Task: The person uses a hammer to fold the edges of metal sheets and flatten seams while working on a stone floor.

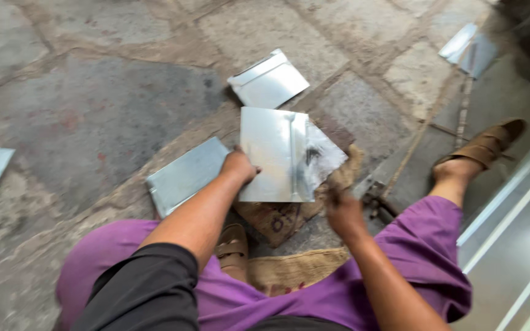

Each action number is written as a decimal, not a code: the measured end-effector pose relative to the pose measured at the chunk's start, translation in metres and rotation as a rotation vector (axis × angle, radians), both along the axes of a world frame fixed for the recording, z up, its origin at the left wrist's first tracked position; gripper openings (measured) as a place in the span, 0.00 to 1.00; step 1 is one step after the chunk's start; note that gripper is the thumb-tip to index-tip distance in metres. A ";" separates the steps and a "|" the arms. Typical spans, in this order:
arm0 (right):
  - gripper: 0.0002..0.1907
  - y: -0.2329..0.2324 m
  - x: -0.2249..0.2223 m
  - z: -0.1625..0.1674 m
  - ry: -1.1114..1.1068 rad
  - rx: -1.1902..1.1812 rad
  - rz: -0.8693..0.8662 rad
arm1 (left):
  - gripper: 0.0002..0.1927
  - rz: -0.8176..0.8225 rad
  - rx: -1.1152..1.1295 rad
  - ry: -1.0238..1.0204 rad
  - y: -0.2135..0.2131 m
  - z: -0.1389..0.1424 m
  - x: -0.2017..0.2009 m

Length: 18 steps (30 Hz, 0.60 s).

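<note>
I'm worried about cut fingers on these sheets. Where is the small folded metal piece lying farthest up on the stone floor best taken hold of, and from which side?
Probably by the folded lip along the upper-left edge of the small folded metal piece, coming from above and the left. That edge is bent over, so it looks rounded and raised off the stone floor; the other edges lie flat and look raw.

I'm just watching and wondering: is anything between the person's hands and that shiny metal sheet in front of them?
Nothing visible is. The left hand already grips the near left edge of the metal sheet. The right hand is at its lower right corner, blurred, so contact there cannot be told. The sheet lies on burlap sacking.
</note>
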State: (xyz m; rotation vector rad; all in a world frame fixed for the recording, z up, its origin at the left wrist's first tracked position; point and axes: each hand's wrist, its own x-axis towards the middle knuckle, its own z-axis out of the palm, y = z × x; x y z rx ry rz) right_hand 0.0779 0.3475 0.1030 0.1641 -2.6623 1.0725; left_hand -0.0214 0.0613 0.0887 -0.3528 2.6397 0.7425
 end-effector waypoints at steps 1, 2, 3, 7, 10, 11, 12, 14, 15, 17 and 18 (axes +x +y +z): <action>0.12 -0.003 -0.001 -0.002 -0.014 0.070 0.040 | 0.61 -0.032 -0.020 0.024 0.000 -0.002 -0.003; 0.15 -0.007 0.002 0.001 -0.016 0.034 0.012 | 0.62 -0.061 -0.043 0.046 -0.001 -0.002 -0.005; 0.17 -0.007 0.001 0.014 -0.019 -0.002 -0.012 | 0.61 -0.043 -0.025 0.033 0.001 -0.001 -0.008; 0.09 0.003 0.005 0.100 -0.010 -0.173 0.045 | 0.60 -0.028 -0.008 0.005 -0.004 -0.001 -0.005; 0.09 0.021 0.006 0.154 0.512 -0.405 0.220 | 0.59 0.031 0.047 0.019 -0.005 0.004 0.000; 0.10 0.027 0.007 0.160 0.529 -0.529 0.204 | 0.59 0.066 0.077 0.020 -0.004 0.006 0.000; 0.12 0.028 0.008 0.157 0.606 -0.579 0.192 | 0.58 0.064 0.077 0.030 -0.004 0.007 0.001; 0.11 0.029 0.009 0.133 0.762 -0.598 0.158 | 0.57 0.057 0.079 0.053 -0.003 0.010 0.001; 0.11 0.026 0.005 0.112 0.798 -0.573 0.142 | 0.57 0.047 0.062 0.042 -0.003 0.010 0.001; 0.10 0.013 0.004 0.064 0.594 -0.387 0.073 | 0.59 0.028 0.033 0.017 -0.003 0.009 -0.001; 0.10 0.009 0.008 0.044 0.443 -0.246 0.044 | 0.59 0.040 0.035 0.015 -0.004 0.007 -0.001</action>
